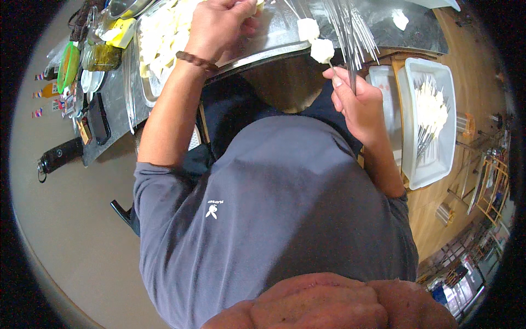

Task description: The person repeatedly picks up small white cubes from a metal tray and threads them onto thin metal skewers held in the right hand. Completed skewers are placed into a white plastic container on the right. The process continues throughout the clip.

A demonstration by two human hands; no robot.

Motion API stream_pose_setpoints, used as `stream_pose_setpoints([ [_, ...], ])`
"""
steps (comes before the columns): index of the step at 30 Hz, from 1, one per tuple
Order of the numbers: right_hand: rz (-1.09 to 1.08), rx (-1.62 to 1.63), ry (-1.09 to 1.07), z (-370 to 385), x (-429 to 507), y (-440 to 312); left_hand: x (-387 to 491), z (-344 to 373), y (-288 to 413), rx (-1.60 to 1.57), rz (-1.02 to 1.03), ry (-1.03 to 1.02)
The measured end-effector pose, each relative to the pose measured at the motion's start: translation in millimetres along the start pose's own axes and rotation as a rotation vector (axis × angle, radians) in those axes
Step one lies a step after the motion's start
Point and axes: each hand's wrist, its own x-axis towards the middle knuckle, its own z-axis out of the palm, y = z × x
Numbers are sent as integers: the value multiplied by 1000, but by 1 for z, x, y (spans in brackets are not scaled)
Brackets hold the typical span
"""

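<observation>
My left hand (220,26) is over the metal tray at the top, thumb and fingers pinched at a small pale piece, mostly hidden by the fingers. Pale cut food pieces (162,45) fill the left part of the metal tray (267,51). With my right hand (357,98) I grip a thin metal skewer bearing white food chunks (321,50), beyond the table's near edge. More metal skewers run up from the same hand. A bundle of loose metal skewers (363,35) fans out just above it, over the dark tabletop.
A white plastic bin (446,164) at right holds loaded skewers (431,107). On the left of the table are a glass jar (102,57), a green-rimmed container (68,68), long skewers (129,90) and a phone (99,119). A black bottle (61,155) stands beyond the table corner.
</observation>
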Motion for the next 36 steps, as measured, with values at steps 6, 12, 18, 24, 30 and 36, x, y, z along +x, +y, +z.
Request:
stream_pose_setpoints([
  [6, 16, -104, -98, 5, -8, -1, -6, 15, -8, -932, -218, -28],
  [12, 27, -147, -106, 9, -12, -3, -6, 14, -21, -992, -141, -270],
  [18, 10, -210, -93, 12, -9, -3, -7, 16, -27, -885, -9, -277],
  [24, -46, -264, -66, 12, -7, 1, -11, 17, -23, -875, -28, -228],
  [30, -68, -269, -58, 14, -5, 4, -15, 20, -22, -898, -77, -130],
  [36, -119, -231, -36, 20, -3, 6, -19, 24, -17, -862, -54, -169],
])
